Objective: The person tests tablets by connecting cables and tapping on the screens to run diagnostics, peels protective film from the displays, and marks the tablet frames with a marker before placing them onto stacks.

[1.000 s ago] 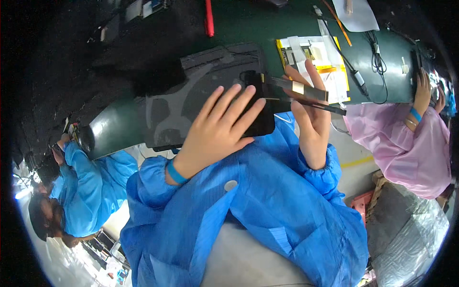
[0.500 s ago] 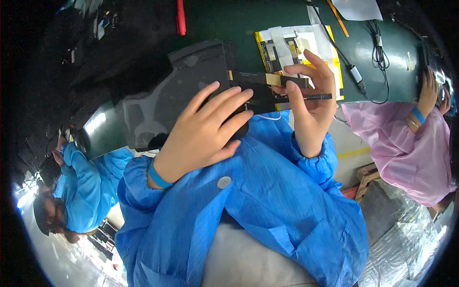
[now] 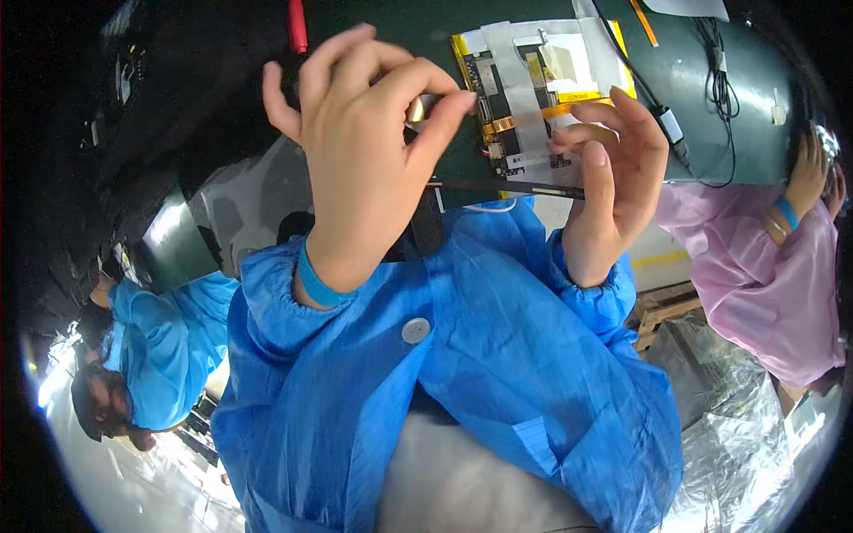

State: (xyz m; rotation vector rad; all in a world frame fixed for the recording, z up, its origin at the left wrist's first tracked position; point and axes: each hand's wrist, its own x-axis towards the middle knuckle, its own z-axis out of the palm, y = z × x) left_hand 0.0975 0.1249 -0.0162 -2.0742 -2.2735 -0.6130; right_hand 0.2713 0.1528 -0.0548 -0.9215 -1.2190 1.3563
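Observation:
My left hand (image 3: 364, 133) is raised over the table, thumb and index fingertips pressed together and the other fingers spread. A small gold glint shows inside the loop of these fingers; what they pinch cannot be made out. My right hand (image 3: 617, 182) is at the right, thumb and fingers apart and slightly curled. A thin black panel (image 3: 506, 186), seen nearly edge-on, reaches its thumb base at the table's front edge. Behind it lies an opened electronic device (image 3: 524, 98) with circuit parts, orange ribbon cables, pale tape strips and yellow edging.
A red pen (image 3: 298, 27) lies at the back. Right of the device is a black cable (image 3: 671, 129) with a white-sleeved plug, near a bundled cord (image 3: 720, 84). Co-workers sit at both sides: a pink sleeve (image 3: 746, 231) right, a blue sleeve (image 3: 164, 342) left.
My left hand has lifted off the black panel and closed into a pinch. The panel has tilted from flat to nearly edge-on, uncovering the device. My right hand has shifted slightly right.

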